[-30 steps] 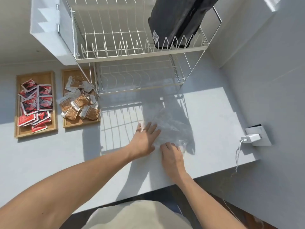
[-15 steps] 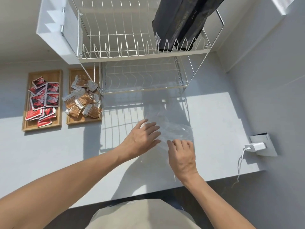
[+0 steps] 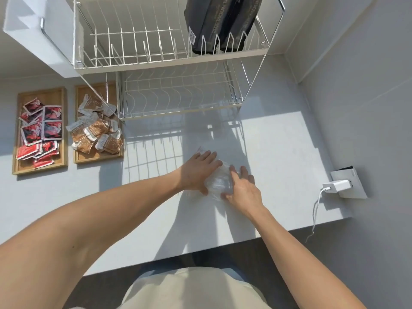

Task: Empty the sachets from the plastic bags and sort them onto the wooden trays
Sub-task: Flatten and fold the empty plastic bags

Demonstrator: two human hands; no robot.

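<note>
Sachets [image 3: 52,130] sorted on wooden trays [image 3: 64,139] at ten o'clock, left hand [image 3: 197,173] and right hand [image 3: 244,191], spread flat, press a seemingly empty plastic bag [image 3: 217,182].

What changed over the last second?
The clear plastic bag, spread flat on the white counter a second ago, is now gathered into a compact bundle. The left hand and right hand have closed in and press it from either side. Red sachets and brown sachets are unchanged.

Print on the black bags [image 3: 223,23] is illegible.
</note>
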